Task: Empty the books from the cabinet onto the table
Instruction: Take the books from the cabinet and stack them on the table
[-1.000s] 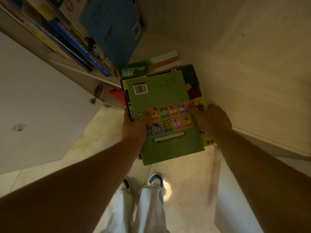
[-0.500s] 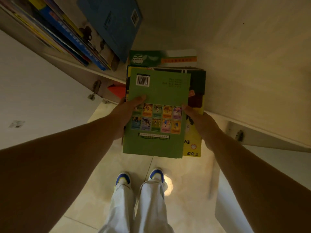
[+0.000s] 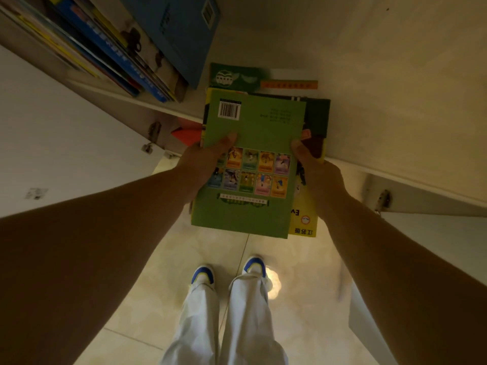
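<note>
Both hands are gripping a small stack of thin paperback books [image 3: 308, 214] at the front edge of the pale wooden cabinet shelf [image 3: 395, 101], with the near half of the stack overhanging the shelf lip above the floor and the far half still lying over the shelf board. The left hand [image 3: 203, 164] is clasping the stack's left edge, its thumb lying flat across the top cover while its fingers are curling out of sight underneath. The right hand [image 3: 319, 175] is clasping the right edge in the same way, thumb on top near the cover's right border. Topmost is a green softcover book with a white barcode label and two rows of small colourful pictures [image 3: 253, 127]; a yellow cover is sticking out beneath it at the near right corner, and a dark cover is showing at the far right corner. Just behind the stack, a green-and-white book with an orange strip [image 3: 263, 79] is lying flat on the shelf. To the left, a row of leaning thin books with blue and yellow spines [image 3: 110, 48] is filling that side of the cabinet, close to the stack's far left corner, while the shelf to the right is offering open board. A white cabinet door [image 3: 66, 140] is standing open at the left, and another door edge is hanging at the right. Below, beige floor tiles [image 3: 147, 299] are spreading around white trousers [image 3: 237, 325] and blue-and-white shoes [image 3: 203, 276].
</note>
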